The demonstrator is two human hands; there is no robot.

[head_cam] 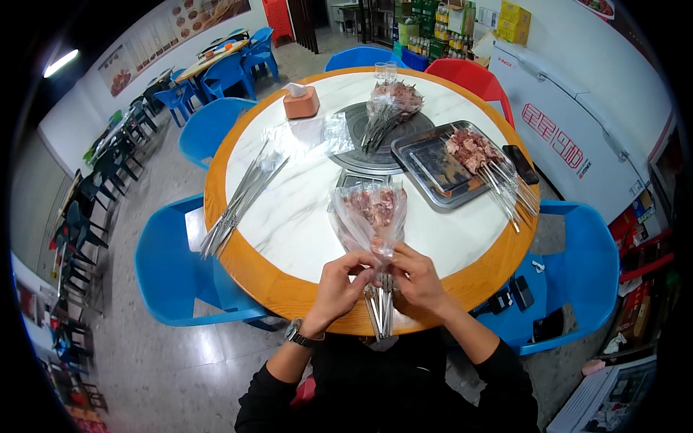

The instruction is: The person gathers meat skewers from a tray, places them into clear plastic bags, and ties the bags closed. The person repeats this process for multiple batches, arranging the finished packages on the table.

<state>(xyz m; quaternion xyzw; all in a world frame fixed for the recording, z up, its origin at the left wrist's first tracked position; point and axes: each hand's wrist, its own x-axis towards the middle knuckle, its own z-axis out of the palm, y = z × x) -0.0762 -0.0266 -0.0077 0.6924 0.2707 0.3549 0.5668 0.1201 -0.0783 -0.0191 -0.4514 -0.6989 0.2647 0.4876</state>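
A clear plastic bag (354,222) covers the meat end of a bundle of skewers (373,204) at the near side of the round table. My left hand (346,281) pinches the gathered mouth of the bag from the left. From the right, my right hand (414,273) grips the same gathered plastic. Bare metal skewer shafts (380,308) stick out below my hands, over the wooden rim. Under the bag lies a metal tray (357,179), mostly hidden.
Meat skewers (472,151) rest on a steel tray (422,187) at right, beside a phone (521,164). A bagged skewer bundle (392,108) sits on the dark round centre plate (346,157). Bare skewers (243,203), plastic bags (319,135) and a tissue box (301,104) are at left. Blue chairs (168,265) surround the table.
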